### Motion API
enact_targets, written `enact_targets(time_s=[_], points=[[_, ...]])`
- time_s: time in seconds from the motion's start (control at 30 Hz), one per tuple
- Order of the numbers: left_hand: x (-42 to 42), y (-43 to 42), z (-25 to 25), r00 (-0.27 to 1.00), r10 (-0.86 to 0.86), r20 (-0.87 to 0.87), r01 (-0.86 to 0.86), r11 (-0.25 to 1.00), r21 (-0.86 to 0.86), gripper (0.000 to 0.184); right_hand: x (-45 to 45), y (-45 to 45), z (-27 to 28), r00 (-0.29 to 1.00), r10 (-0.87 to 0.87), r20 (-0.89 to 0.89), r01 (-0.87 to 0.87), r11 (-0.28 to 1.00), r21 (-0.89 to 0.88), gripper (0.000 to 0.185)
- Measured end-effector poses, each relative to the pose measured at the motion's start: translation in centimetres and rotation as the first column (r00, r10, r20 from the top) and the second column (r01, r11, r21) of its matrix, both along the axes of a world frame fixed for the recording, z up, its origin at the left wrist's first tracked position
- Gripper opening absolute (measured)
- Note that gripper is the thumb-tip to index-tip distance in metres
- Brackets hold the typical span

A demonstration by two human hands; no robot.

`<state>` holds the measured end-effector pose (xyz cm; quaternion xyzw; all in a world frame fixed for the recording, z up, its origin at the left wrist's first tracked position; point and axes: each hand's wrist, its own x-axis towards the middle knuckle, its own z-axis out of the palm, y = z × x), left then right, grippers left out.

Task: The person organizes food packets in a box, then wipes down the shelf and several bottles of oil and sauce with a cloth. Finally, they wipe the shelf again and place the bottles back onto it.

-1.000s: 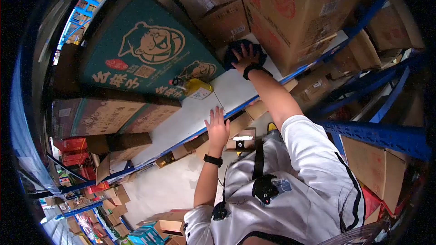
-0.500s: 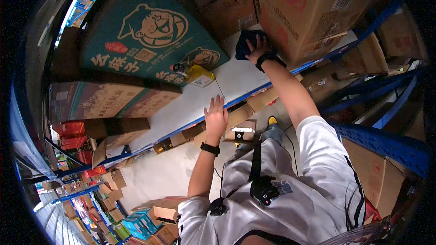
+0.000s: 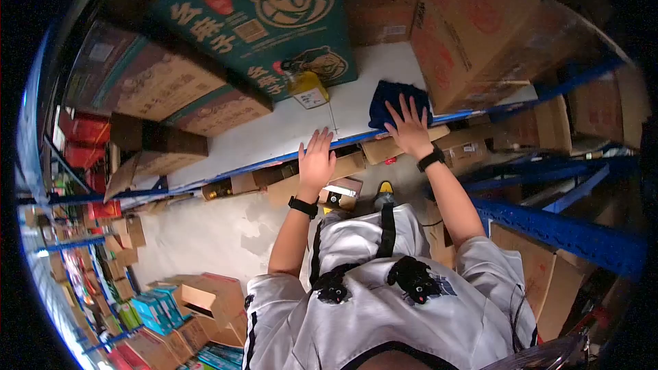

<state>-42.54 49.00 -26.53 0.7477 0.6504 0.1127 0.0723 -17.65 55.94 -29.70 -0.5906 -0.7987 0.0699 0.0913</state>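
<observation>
A dark blue cloth [image 3: 399, 104] lies bunched on the white shelf [image 3: 264, 127], close to its front edge. Over the cloth's near part my right hand [image 3: 411, 127] is spread flat, fingers stretched out and apart, not wrapped round it. My left hand [image 3: 317, 162] reaches to the blue front edge of the shelf with its fingers extended and holds nothing. Just beyond the left fingertips stands a bottle of yellow oil [image 3: 308, 88] with a white label, in front of a large green carton [image 3: 281, 31].
Brown cartons [image 3: 473, 34] stand at the shelf's right and back. Reddish-brown cartons [image 3: 161, 85] and an open box [image 3: 154, 147] occupy its left. A blue rack beam [image 3: 562, 229] runs close by my right arm. More boxes [image 3: 209, 301] sit on the floor behind.
My right hand and the cloth have come from deeper on the shelf toward its front edge. The view has shifted; my left hand stays open near the edge.
</observation>
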Motion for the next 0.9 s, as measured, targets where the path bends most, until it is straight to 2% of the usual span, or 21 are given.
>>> enact_targets(time_s=[0.03,0.17,0.27,0.37,0.43,0.63,0.9], points=[[-0.3,-0.4,0.2,1.000,0.008,0.025,-0.006,0.999,-0.051,0.047,0.0,-0.5,0.4,0.999,0.040,0.009,-0.040,0.999,-0.015,0.052],[-1.5,-2.1,0.2,0.990,0.143,-0.016,-0.144,0.989,-0.018,0.048,-1.8,-1.9,1.3,0.981,0.185,0.061,-0.183,0.982,-0.044,0.052],[-2.1,-3.2,0.2,0.972,0.225,-0.070,-0.222,0.973,0.055,0.047,-4.6,-2.9,1.7,0.943,0.332,-0.002,-0.331,0.941,-0.062,0.054],[-2.7,-4.3,0.1,0.961,0.275,-0.023,-0.272,0.958,0.090,0.044,-8.1,-3.8,2.2,0.902,0.432,-0.018,-0.432,0.901,-0.050,0.057],[-3.1,-5.2,0.2,0.941,0.338,0.031,-0.339,0.935,0.108,0.040,-10.1,-4.2,1.8,0.883,0.469,-0.017,-0.469,0.883,-0.006,0.058],[-6.0,-7.4,-0.1,0.902,0.420,0.096,-0.428,0.899,0.088,0.042,-14.8,-3.6,1.6,0.801,0.597,-0.036,-0.598,0.799,-0.066,0.060],[-9.2,-10.1,0.3,0.848,0.470,0.245,-0.501,0.862,0.080,0.041,-21.7,-3.1,1.0,0.787,0.616,0.032,-0.606,0.781,-0.150,0.065]])
